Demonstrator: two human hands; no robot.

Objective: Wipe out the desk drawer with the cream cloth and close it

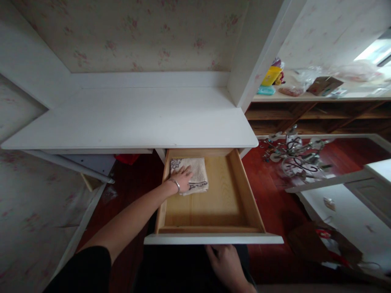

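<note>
Inside drawer [241, 191], left hand [182, 179] flat on towel [197, 175].

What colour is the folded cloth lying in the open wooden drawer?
The folded cloth is cream with dark patterned trim, seen in the head view, under the left hand.

An open wooden drawer [232, 195] juts out from under the white desktop [134, 118], and on its pale floor, tucked into the back left corner, lies a folded cream towel [195, 175] with a dark pattern, flat against the left wall. The rest of the drawer floor shows bare wood right up to the white front panel [214, 239]. Beneath it all runs a dark red floor [269, 191], with a metal chandelier [295, 156] lying off to the right.
</note>
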